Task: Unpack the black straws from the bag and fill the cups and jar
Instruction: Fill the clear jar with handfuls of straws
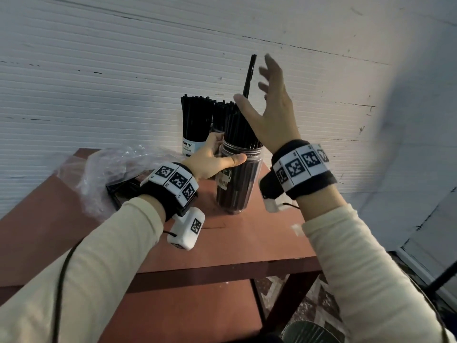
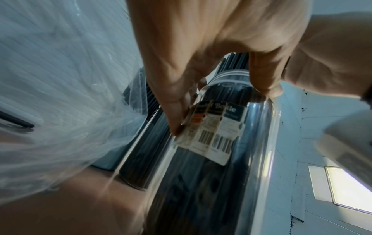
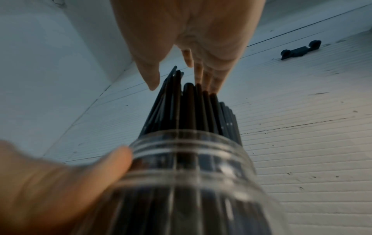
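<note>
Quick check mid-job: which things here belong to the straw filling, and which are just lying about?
Job:
jar, gripped by left hand
straws in the jar
one straw sticking up high
right hand, fingers spread above
cup of straws behind
bag

Lying about:
table
black clip on the wall

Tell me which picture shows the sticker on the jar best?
The left wrist view: the sticker fills it, barcode showing. The head view shows it small beside the left hand. The right wrist view misses it.
</note>
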